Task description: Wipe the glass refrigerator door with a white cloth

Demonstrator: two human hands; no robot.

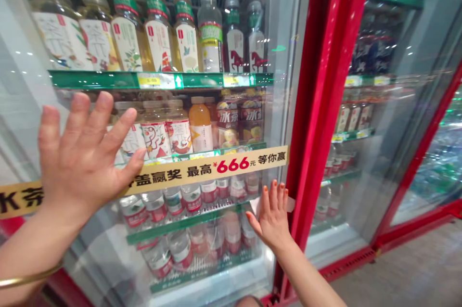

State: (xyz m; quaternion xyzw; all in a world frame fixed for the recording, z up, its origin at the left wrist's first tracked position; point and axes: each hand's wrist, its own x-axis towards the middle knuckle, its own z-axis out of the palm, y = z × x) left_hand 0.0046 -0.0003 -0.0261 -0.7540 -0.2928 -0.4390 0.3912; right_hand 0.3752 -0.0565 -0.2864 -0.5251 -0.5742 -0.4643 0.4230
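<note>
My left hand (81,158) is open, fingers spread, palm flat against the glass door (281,57) of a drinks fridge, at the level of the second shelf. A gold bangle (31,278) sits on that wrist. My right hand (272,215) is lower, open with fingers straight, pressed on the glass near the door's right edge beside the red frame (321,105). Neither hand holds anything. A yellow banner (216,168) with red "666" runs across the door between the hands.
Behind the glass, green-edged shelves (162,80) carry tea bottles (126,32), an orange juice bottle (200,124) and red-labelled water bottles (180,249). A second red-framed glass door (397,105) stands open at an angle to the right. Grey floor (415,273) lies at lower right.
</note>
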